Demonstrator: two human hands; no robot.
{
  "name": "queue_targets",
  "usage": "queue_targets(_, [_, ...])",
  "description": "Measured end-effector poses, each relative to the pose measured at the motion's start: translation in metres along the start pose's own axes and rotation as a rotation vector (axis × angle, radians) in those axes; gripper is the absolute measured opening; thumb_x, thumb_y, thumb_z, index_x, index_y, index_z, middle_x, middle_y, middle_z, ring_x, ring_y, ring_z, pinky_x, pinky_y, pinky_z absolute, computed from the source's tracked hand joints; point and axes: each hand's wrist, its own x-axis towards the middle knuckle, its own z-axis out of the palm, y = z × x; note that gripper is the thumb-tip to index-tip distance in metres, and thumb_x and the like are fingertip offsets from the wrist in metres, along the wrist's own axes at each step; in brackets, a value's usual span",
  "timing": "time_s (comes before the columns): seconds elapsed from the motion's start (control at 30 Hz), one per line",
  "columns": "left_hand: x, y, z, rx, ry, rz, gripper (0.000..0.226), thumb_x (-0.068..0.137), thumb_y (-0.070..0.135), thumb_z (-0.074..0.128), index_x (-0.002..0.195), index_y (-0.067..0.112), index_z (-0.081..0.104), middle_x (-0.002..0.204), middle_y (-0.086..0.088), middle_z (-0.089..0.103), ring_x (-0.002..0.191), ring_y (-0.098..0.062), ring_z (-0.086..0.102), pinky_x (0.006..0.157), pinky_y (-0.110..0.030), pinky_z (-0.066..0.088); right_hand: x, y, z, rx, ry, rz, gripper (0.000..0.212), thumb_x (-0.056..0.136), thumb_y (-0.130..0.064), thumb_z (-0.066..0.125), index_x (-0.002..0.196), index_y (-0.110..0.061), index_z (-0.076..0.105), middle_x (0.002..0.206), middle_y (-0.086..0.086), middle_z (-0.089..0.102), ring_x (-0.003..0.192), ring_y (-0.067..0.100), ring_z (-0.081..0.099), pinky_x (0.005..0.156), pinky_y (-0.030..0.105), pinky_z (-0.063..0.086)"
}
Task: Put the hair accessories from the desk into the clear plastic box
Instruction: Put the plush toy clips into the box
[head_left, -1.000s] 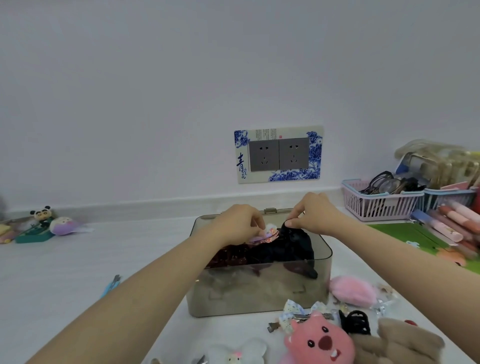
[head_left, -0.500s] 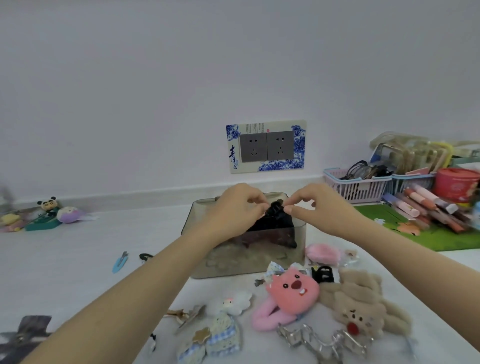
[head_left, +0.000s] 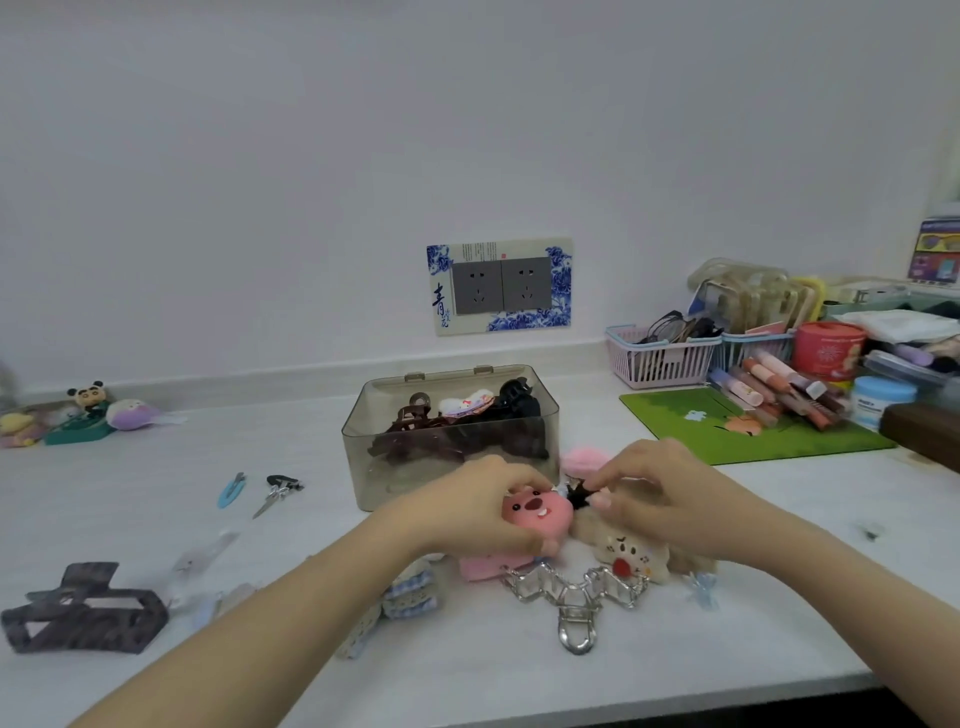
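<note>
Your left hand (head_left: 470, 512): fingers curled round the pink plush clip (head_left: 535, 512), thumb under it, just in front of the clear plastic box (head_left: 451, 457).

Your right hand (head_left: 662, 493): thumb and fingertips pinching a small black claw clip (head_left: 577, 496), beside the pink plush face and above the beige plush clip (head_left: 623, 553), which lies on the surface (head_left: 130, 519).

Clear plastic box: stands mid-surface, toward the back edge, lid off. Contents: brown claw clips (head_left: 415, 421), a black claw clip (head_left: 514, 397) against the right wall, a small white-and-pink plush clip (head_left: 465, 405) on top.

Loose on the surface:
- silver metal claw clip (head_left: 576, 597), toward the front edge, below the two plush clips;
- pink fluffy piece (head_left: 579, 460), touching the box's front right corner;
- blue checked bows (head_left: 410, 597), partly hidden by your left forearm;
- large dark claw clip (head_left: 78, 613), near the front left corner;
- blue snap clip (head_left: 230, 491) and a silver clip with a black end (head_left: 275, 493), left of the box, just beside each other;
- small light blue bow (head_left: 704, 592), right of the beige plush clip.
</note>
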Motion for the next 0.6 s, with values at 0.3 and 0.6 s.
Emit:
queue_targets(0.3, [0.009, -0.002, 0.015, -0.125, 0.058, -0.052, 0.061, 0.077, 0.035, 0.067, 0.133, 0.033, 0.045, 0.133, 0.011, 0.050, 0.116, -0.009, 0.050, 0.095, -0.023, 0.042, -0.019, 0.015, 0.002, 0.202, -0.119, 0.107, 0.036, 0.083, -0.033, 0.065, 0.113, -0.043, 0.049, 0.102, -0.027, 0.050, 0.090, -0.022, 0.047, 0.072, -0.007, 0.033])
queue_targets(0.6, [0.010, -0.001, 0.001, -0.216, 0.156, -0.031, 0.058, 0.077, 0.035, 0.069, 0.131, 0.034, 0.047, 0.126, 0.011, 0.054, 0.102, -0.004, 0.052, 0.086, -0.018, 0.042, -0.013, 0.021, 0.001, 0.238, 0.033, 0.172, 0.021, 0.072, -0.026, 0.076, 0.088, -0.035, 0.067, 0.082, -0.014, 0.066, 0.067, -0.015, 0.054, 0.060, 0.003, 0.040])
